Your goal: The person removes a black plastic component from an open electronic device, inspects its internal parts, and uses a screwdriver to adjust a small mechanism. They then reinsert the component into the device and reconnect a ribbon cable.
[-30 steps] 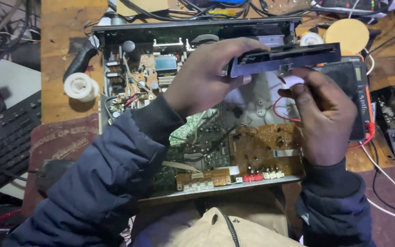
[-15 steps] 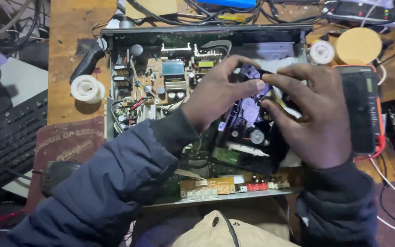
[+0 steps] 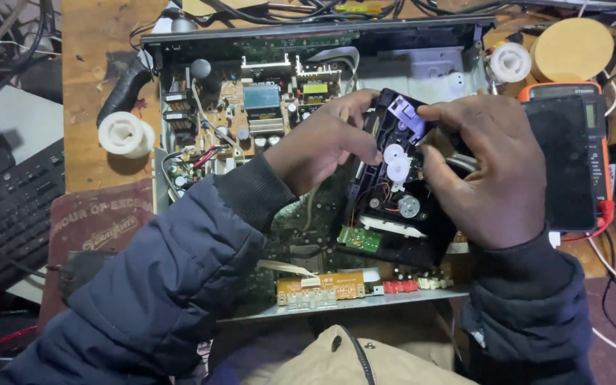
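Nearest the camera lie tan trousers and two dark padded sleeves reaching up into the frame. Just beyond, the front edge of an opened player chassis shows an orange circuit strip and a row of red and white sockets.

At the centre, both hands grip a black disc drive mechanism, held tilted above the chassis with its underside up: white gears, a small round motor and a little green board are visible on it. The left hand, at 9 o'clock of the mechanism, is curled narrow, its fingers clamped on the left and upper edge. The right hand, at 3 o'clock, is closed around the right side, thumb and forefinger pinching near the top by a pale purple part.

Farther in, at 11 o'clock of the mechanism, sits the brown power board with capacitors and a blue-grey transformer. On the wooden bench, a white reel lies at 9 o'clock beside the chassis, with a black keyboard further left. At 3 o'clock an orange-edged multimeter lies flat. Farthest, at 1 o'clock, stand a second white reel and a round tan disc, with tangled cables along the top edge.
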